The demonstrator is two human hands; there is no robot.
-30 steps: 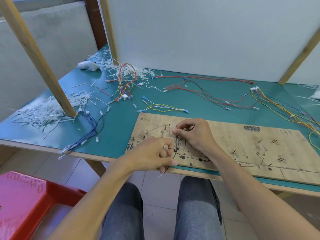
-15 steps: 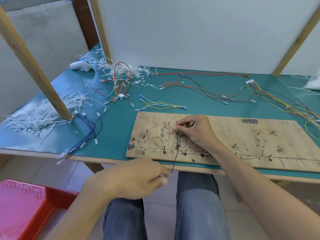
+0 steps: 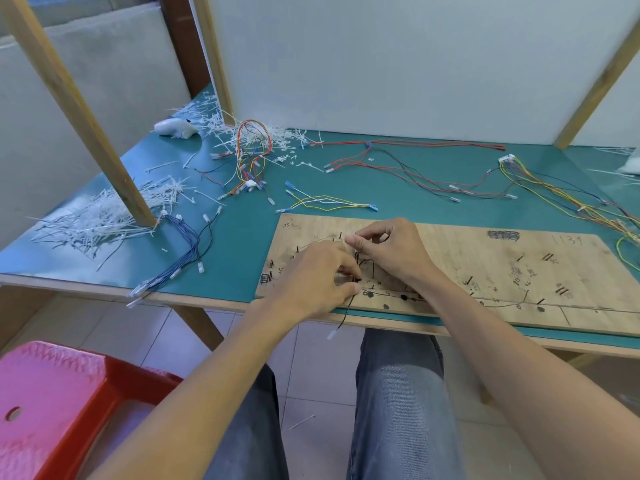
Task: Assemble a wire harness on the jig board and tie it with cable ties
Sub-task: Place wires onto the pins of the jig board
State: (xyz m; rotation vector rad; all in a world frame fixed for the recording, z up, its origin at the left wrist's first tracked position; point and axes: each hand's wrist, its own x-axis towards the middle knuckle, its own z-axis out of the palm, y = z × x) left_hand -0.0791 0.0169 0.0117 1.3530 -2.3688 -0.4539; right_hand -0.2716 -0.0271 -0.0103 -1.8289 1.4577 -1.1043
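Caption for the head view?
Left hand and right hand pinch a thin black wire on the wooden jig board.

The right half of the jig board, centre right of the frame, lies open apart from short pegs. A slanted wooden post, a cable-tie heap and wire bundles block the left and upper-centre mat.

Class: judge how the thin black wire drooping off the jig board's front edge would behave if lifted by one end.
Probably floppy: the black wire droops over the edge of the jig board. Likely light, being thin, with only a small white terminal at its tip. That free end would probably swing.
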